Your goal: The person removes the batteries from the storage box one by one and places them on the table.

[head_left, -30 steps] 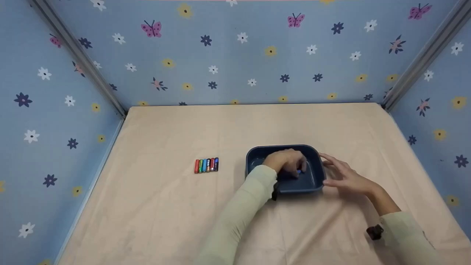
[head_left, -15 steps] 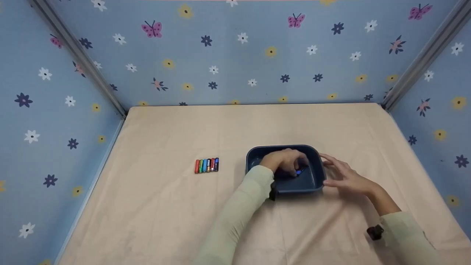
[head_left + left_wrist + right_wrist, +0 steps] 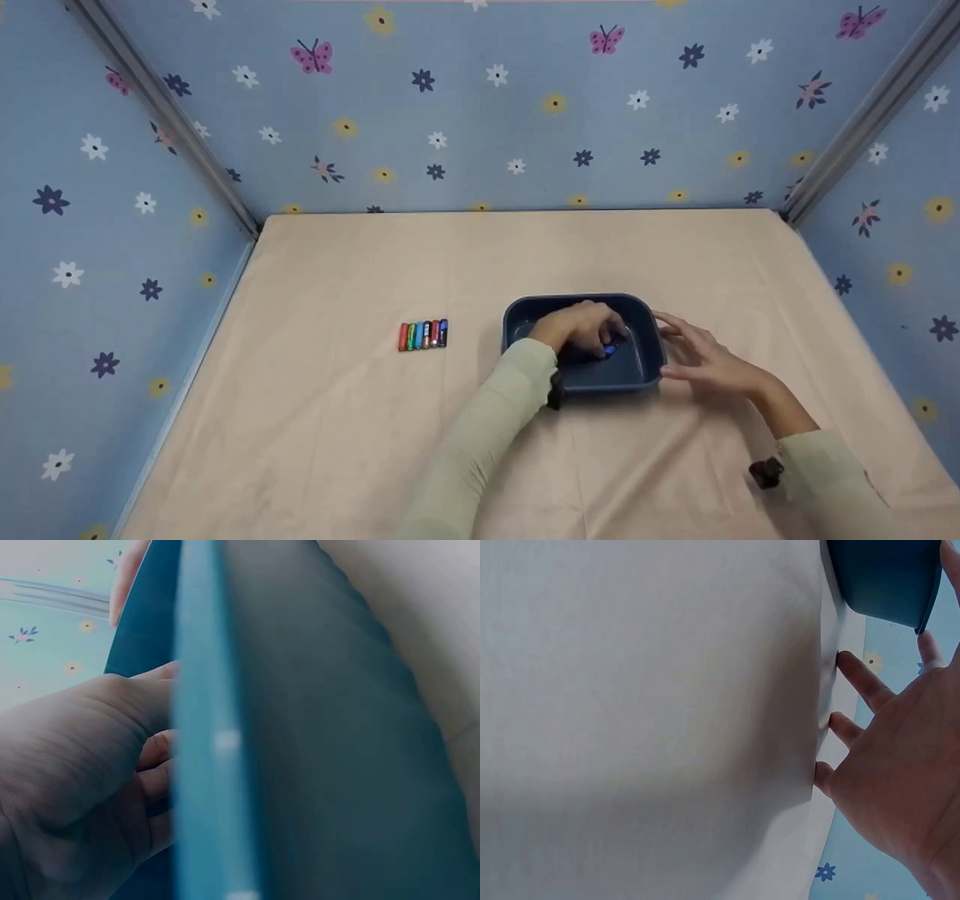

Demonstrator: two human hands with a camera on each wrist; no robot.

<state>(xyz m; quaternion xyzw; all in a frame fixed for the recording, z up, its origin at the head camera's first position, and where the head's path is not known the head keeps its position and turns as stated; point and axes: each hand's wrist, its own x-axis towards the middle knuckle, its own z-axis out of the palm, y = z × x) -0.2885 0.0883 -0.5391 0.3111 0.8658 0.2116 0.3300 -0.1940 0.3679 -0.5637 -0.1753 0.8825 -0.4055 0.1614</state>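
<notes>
My left hand [image 3: 585, 326] reaches down into a dark blue rectangular bin [image 3: 517, 306], its fingers curled. A small blue battery [image 3: 611, 349] shows at the fingertips, pinched there and partly covered by the hand. In the left wrist view the near wall of the bin [image 3: 206, 690] hides the fingertips, while the thumb side of the hand [image 3: 75, 757] shows. My right hand [image 3: 709, 364] touches the right side of the bin with spread, fairly straight fingers. In the right wrist view its lower fingers [image 3: 864, 682] meet the tablecloth beside the bin.
Several coloured batteries [image 3: 423, 335] stand side by side in a neat row left of the bin. A beige cloth [image 3: 337, 420] with creases covers the table. Flower-patterned blue panels [image 3: 465, 105] rise at the back and both sides.
My left hand has shifted slightly left inside the bin, and more of the blue battery shows at its fingertips. The right hand stays against the bin.
</notes>
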